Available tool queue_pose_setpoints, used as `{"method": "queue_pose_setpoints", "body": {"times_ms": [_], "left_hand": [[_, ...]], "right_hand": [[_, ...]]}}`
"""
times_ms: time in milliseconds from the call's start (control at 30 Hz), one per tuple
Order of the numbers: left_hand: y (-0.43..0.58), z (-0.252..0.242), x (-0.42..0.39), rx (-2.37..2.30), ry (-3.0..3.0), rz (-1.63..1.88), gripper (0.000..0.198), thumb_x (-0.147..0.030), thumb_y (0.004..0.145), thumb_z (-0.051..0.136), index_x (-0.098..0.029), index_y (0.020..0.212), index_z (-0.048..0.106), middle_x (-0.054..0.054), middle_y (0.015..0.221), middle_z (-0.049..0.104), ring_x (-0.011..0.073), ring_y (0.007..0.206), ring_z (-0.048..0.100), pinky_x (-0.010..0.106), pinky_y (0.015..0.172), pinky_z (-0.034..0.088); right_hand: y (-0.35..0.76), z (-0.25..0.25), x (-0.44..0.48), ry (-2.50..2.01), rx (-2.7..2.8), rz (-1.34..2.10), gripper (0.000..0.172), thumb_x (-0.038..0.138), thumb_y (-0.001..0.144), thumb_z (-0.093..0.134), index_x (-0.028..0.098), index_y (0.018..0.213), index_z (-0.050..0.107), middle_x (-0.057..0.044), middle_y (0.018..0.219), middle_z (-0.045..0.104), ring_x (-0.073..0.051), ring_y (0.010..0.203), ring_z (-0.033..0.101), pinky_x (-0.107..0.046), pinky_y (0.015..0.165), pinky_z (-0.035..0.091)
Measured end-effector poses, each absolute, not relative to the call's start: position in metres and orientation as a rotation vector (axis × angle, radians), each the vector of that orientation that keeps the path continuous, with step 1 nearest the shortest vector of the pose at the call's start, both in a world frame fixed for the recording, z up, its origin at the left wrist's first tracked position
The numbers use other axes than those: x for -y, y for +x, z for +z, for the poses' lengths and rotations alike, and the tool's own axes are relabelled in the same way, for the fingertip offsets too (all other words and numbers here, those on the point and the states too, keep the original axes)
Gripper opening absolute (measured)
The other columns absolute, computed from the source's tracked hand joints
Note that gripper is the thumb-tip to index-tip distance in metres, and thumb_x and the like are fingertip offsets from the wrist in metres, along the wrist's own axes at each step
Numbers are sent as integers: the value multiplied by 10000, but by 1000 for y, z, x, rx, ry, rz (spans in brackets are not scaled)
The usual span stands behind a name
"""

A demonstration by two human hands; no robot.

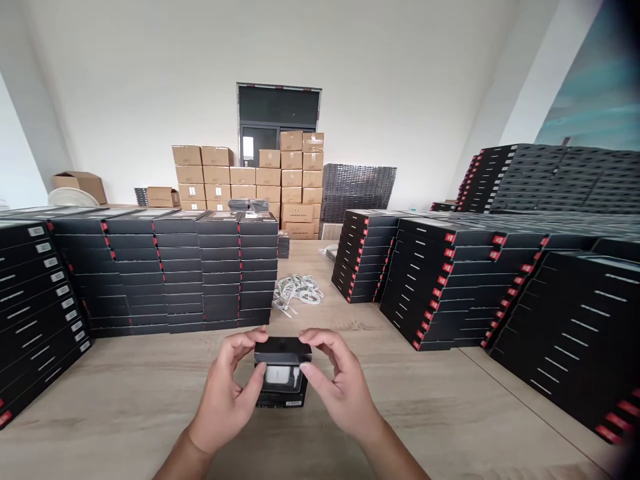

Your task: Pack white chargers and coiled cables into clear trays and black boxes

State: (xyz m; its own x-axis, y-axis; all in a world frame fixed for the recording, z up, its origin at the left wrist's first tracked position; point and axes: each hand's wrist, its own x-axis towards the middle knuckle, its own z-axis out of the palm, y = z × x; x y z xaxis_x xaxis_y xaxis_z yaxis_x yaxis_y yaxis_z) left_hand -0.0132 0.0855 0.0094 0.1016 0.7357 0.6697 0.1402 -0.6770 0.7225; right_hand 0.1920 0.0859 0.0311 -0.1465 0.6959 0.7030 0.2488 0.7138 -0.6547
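"Fingers?"
"My left hand and right hand grasp the small black box by its upper sides, at the table."
"Step?"
"Working its top, I judge; next calls for even pressure."

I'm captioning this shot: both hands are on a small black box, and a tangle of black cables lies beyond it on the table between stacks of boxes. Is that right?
Not quite: the head view shows white cables, not black. The left hand and right hand are on the small black box, and the cables lie beyond it on the table between stacks of boxes.
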Motion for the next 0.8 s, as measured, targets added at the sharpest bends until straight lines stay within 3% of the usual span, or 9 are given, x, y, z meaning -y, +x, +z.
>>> {"method": "queue_pose_setpoints", "body": {"times_ms": [100, 333, 600, 700, 800], "left_hand": [[-15, 16, -84, -862, 1968, 1581, 191, -163, 906, 515, -249, 1074, 542, 80, 1190, 596, 226, 1186, 546, 411, 994, 454], [-17, 24, -85, -902, 2034, 1586, 228, -180, 919, 504, -274, 1061, 656, 64, 1140, 625, 209, 1111, 581, 380, 941, 478], [-23, 14, -92, -927, 2083, 1509, 254, -222, 920, 474, -276, 1091, 654, 80, 1273, 589, 248, 1218, 526, 446, 1013, 441], [-15, 8, -92, -1036, 2126, 1442, 446, -232, 901, 484, -298, 1342, 481, 83, 1457, 438, 266, 1333, 419, 482, 1084, 367], [4, -4, -90, -1266, 2124, 1333, 887, -312, 789, 637, -283, 1511, 123, 100, 1594, 133, 339, 1417, 252, 528, 1079, 354]], "right_hand": [[190, 37, -86, -782, 1748, 391, 116, 187, 872, 597, 247, 962, 640, -62, 994, 641, -209, 961, 621, -343, 845, 510], [188, 44, -85, -833, 1743, 418, 143, 207, 889, 584, 256, 919, 716, -44, 934, 633, -178, 862, 627, -298, 770, 507], [204, 45, -90, -828, 1882, 561, 196, 271, 882, 603, 277, 1029, 732, -84, 1172, 643, -233, 1081, 616, -385, 937, 503], [201, 35, -97, -884, 1772, 541, 211, 301, 864, 631, 283, 1044, 739, -86, 1167, 669, -245, 1094, 621, -415, 964, 501], [194, 26, -105, -929, 1517, 594, 245, 363, 837, 653, 253, 1035, 745, -96, 1155, 688, -262, 1077, 639, -416, 928, 533]]}}
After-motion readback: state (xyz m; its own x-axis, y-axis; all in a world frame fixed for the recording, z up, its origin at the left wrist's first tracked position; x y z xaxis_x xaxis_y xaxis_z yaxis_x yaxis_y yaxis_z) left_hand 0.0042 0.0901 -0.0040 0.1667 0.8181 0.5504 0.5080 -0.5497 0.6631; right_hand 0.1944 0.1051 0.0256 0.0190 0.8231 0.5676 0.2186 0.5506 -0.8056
